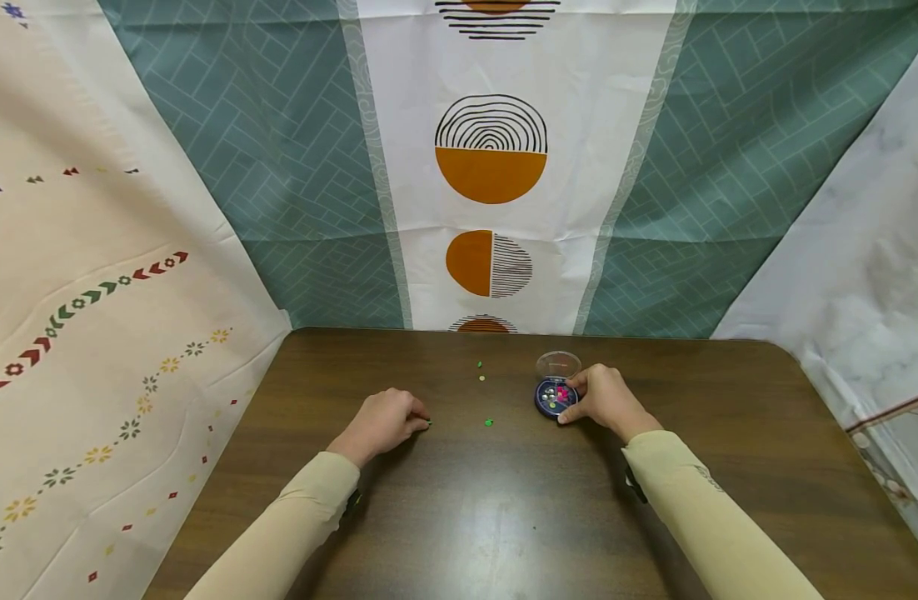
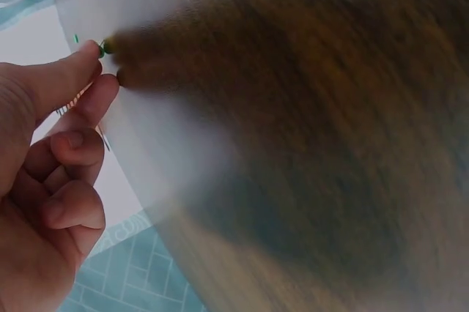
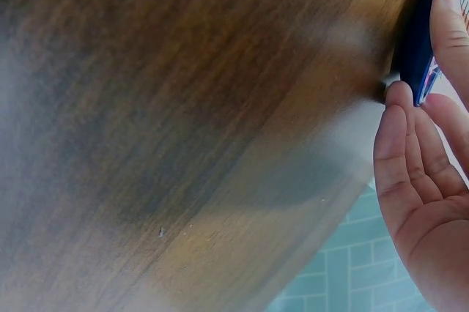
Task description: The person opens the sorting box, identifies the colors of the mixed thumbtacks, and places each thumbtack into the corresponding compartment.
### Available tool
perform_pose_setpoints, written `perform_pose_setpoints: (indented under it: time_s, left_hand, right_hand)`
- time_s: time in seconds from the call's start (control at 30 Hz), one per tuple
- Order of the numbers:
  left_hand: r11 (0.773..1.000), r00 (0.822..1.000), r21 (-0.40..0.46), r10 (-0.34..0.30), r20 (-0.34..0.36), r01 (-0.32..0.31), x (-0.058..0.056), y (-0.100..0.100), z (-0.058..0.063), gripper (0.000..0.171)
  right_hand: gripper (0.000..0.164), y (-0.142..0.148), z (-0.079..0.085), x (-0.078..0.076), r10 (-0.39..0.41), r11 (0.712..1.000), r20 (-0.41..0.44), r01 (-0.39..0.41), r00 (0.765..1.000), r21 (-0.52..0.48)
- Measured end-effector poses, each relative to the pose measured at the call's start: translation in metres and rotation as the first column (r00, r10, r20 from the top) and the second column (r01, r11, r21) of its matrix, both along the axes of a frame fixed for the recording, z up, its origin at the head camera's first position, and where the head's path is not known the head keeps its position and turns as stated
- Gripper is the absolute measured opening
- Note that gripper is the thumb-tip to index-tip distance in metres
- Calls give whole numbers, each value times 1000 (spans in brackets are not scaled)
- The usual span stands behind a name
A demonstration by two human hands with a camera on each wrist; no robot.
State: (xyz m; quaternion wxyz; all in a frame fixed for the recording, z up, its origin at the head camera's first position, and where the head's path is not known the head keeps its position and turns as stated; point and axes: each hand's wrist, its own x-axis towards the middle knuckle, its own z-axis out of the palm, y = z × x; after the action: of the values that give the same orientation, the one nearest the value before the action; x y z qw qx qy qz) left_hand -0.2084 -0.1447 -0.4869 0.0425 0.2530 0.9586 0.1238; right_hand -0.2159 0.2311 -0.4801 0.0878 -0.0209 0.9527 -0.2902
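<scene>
Pale yellow long sleeves reach in from the lower edge, over a dark brown wood-grain tabletop. The left hand has its fingers curled, with thumb and forefinger drawn together at a small green piece, apparently pinching it at table level. The right hand grips the right side of a round dark blue case, thumb at the near rim; a clear round lid stands raised at its far edge. Silvery pieces and pink pieces sit inside.

What matters most, I judge, is the line from the left fingertips to the case: it lies to their right and slightly farther off, well apart, whereas the right hand touches it. Between them rests a bright green piece; 2 smaller bits lie farther back. The round case offers no long axis, and the pinched piece is too small to show its own.

Fingertips partly cover that piece; the right hand masks the case's right side. The left wrist view cuts off the lid, and the right wrist view barely shows the contents.
</scene>
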Motion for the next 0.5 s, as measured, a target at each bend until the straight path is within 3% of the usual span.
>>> perform_pose_setpoints:
  time_s: [0.5]
  left_hand:
    - [1000, 1000, -21, 18, -16, -19, 2, 2, -3, 6]
  right_hand:
    - [72, -1, 1, 1, -9, 1000, 16, 10, 1000, -14]
